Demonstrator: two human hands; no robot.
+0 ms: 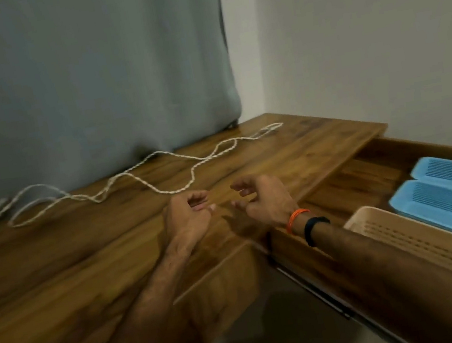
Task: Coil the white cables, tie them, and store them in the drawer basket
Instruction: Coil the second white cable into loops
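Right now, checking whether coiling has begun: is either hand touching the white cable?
Apart. The head view shows wood between left hand, right hand and white cable.

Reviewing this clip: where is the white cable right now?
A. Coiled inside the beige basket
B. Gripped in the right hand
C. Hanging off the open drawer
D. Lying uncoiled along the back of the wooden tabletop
D: the white cable snakes loosely across the wooden tabletop, beyond both empty hands.
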